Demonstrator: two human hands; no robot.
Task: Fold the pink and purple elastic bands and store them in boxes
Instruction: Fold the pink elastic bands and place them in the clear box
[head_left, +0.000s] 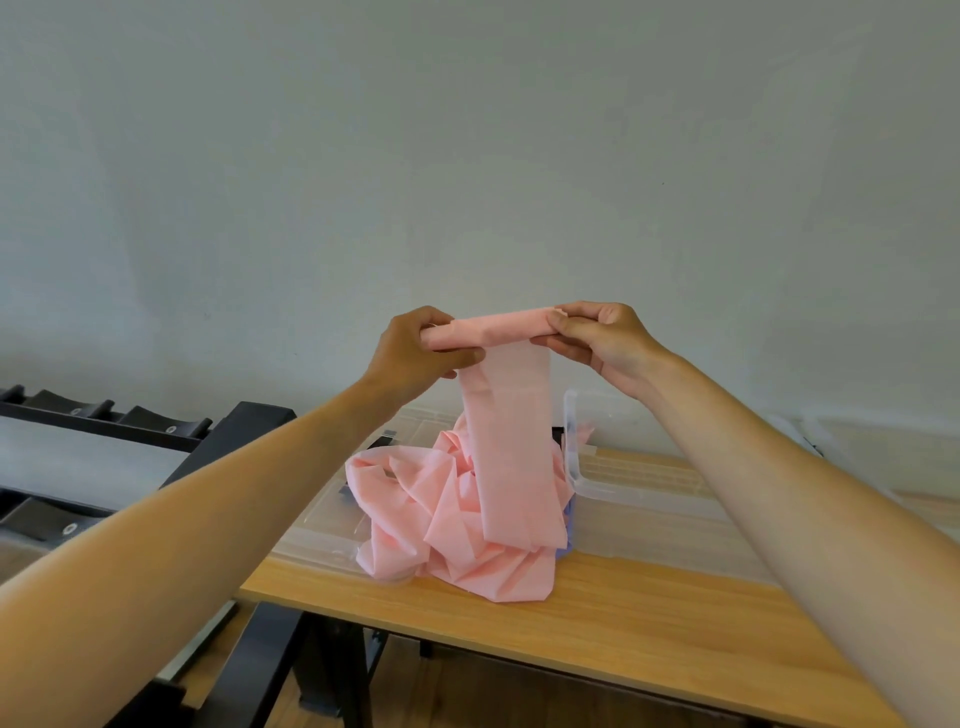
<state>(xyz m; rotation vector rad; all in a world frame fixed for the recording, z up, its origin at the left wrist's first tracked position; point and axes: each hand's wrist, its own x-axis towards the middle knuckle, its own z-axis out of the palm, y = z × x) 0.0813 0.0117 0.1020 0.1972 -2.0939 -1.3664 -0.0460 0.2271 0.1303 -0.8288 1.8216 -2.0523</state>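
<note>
A long pink elastic band (511, 452) is held up above the wooden table (597, 618). Its top end is wound into a small roll between both hands. My left hand (415, 351) grips the roll's left end, and my right hand (605, 338) pinches its right end. From the roll a flat strip hangs down into a crumpled pink heap on the table. A sliver of the purple band (570, 525) shows at the heap's right edge, mostly hidden. A clear plastic box (644, 483) stands behind the heap on the right.
A clear plastic lid or second box (322, 525) lies under the heap's left side near the table's left edge. A dark metal rack (104, 431) stands to the left of the table. A pale wall rises behind.
</note>
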